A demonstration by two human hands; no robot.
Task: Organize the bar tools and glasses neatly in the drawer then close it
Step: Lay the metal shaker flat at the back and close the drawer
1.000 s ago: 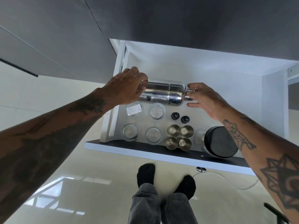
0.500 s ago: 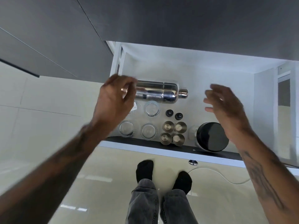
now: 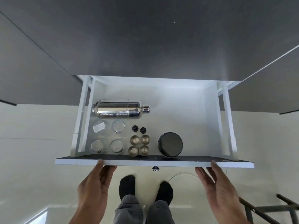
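Note:
The white drawer [image 3: 178, 101] stands pulled out under a dark counter. A shiny steel shaker [image 3: 119, 108] lies on its side at the back left. In front of it stand several clear glasses [image 3: 119, 126], two small black caps [image 3: 135, 128], several brass jiggers [image 3: 139, 145] and a round black tin [image 3: 170, 144]. My left hand [image 3: 95, 186] is open, fingertips touching the drawer front [image 3: 153, 162] near its left end. My right hand [image 3: 218, 188] is open too, fingertips against the front's right part.
A small metal knob [image 3: 155, 168] hangs under the drawer front. My feet in black socks [image 3: 127, 186] stand on the glossy cream floor. A thin white cable [image 3: 181, 175] loops on the floor; a dark metal frame [image 3: 265, 210] lies at lower right.
Both hands let go of the shaker, left it lying at the drawer's back, and drew back down to the drawer front. The view pulled away from the drawer.

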